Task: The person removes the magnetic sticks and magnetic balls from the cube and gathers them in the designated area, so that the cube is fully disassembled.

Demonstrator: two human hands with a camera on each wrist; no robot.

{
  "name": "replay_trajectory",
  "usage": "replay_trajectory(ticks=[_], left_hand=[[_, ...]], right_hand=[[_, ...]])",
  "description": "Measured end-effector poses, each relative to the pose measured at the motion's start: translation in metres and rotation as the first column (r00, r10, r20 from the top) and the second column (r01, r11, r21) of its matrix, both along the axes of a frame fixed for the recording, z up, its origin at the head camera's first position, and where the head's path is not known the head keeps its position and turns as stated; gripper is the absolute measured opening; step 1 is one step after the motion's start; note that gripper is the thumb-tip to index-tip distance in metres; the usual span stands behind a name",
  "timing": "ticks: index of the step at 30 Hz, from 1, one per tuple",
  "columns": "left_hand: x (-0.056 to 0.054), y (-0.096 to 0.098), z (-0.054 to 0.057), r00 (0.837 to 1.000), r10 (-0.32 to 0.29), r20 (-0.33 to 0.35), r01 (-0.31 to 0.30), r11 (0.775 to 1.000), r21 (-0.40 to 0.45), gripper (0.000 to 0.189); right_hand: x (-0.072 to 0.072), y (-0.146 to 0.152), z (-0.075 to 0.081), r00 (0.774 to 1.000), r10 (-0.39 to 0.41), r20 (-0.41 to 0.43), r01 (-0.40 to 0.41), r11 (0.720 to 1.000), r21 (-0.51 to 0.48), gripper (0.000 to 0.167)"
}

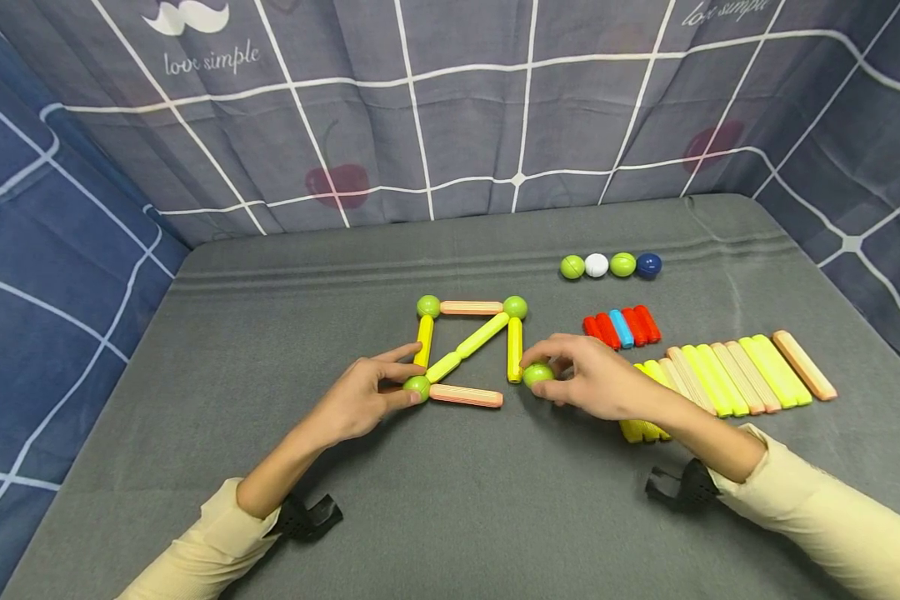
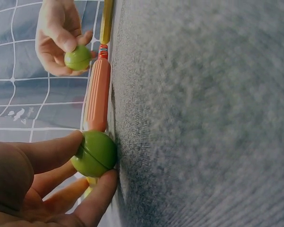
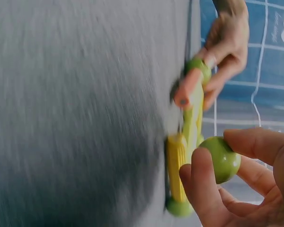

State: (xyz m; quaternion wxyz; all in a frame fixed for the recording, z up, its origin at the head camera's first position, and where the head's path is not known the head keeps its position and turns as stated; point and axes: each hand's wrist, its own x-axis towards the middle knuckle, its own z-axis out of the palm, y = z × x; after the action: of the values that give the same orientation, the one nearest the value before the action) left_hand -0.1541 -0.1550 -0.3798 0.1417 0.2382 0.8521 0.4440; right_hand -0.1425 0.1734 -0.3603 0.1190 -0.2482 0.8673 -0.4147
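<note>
My left hand [image 1: 356, 398] pinches a green ball [image 1: 417, 386] at the near left corner of a frame of sticks and balls. From that ball an orange stick [image 1: 465, 397] runs right to a free end. My right hand [image 1: 596, 379] holds another green ball [image 3: 221, 158] between thumb and fingers, apart from that stick's tip. Close to its fingers lies the free end of a short yellow stick [image 1: 515, 354], which joins the far right green ball [image 1: 515, 307]. Two yellow-green sticks [image 1: 482, 335] form a diagonal to that ball. A far orange stick [image 1: 471, 307] leads to the far left green ball [image 1: 429, 307].
Green, white and blue balls [image 1: 596, 265] sit in a row at the back right. In front of them lie short red sticks [image 1: 640, 324] and a blue one [image 1: 621, 329]. A row of yellow-green and orange sticks [image 1: 742, 375] is partly behind my right forearm. Patterned cloth [image 1: 465, 125] surrounds the grey tabletop [image 1: 450, 517].
</note>
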Motion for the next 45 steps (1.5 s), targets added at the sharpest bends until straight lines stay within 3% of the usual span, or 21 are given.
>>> replay_trajectory(ticks=[5, 8, 11, 17, 25, 35, 45], left_hand=[[0.0, 0.0, 0.0, 1.0, -0.002, 0.001, 0.002, 1.0, 0.0, 0.033], [0.0, -0.001, 0.0, 1.0, 0.0, 0.008, 0.0, 1.0, 0.005, 0.034], [0.0, -0.001, 0.0, 1.0, 0.003, 0.011, -0.003, 1.0, 0.004, 0.034], [0.0, -0.001, 0.0, 1.0, 0.003, 0.01, -0.003, 1.0, 0.004, 0.034], [0.0, -0.001, 0.002, 1.0, 0.007, 0.003, -0.007, 1.0, -0.011, 0.034], [0.002, 0.0, 0.001, 1.0, 0.008, 0.011, -0.008, 1.0, 0.004, 0.036], [0.0, 0.0, -0.001, 1.0, 0.006, 0.006, -0.006, 1.0, 0.007, 0.035]], right_hand=[[-0.012, 0.023, 0.012, 0.991, -0.127, -0.036, 0.126, 0.992, -0.026, 0.028], [-0.023, 0.044, 0.02, 0.974, -0.21, -0.088, 0.212, 0.977, 0.006, 0.03], [-0.035, 0.068, 0.027, 0.956, -0.278, -0.089, 0.28, 0.96, 0.008, 0.035], [-0.053, 0.115, 0.032, 0.889, -0.456, -0.044, 0.457, 0.889, 0.024, 0.043], [-0.081, 0.158, 0.018, 0.826, -0.562, 0.038, 0.559, 0.827, 0.061, 0.051], [-0.1, 0.174, 0.004, 0.825, -0.557, 0.097, 0.543, 0.828, 0.141, 0.051], [-0.106, 0.171, -0.001, 0.831, -0.547, 0.103, 0.527, 0.833, 0.17, 0.049]])
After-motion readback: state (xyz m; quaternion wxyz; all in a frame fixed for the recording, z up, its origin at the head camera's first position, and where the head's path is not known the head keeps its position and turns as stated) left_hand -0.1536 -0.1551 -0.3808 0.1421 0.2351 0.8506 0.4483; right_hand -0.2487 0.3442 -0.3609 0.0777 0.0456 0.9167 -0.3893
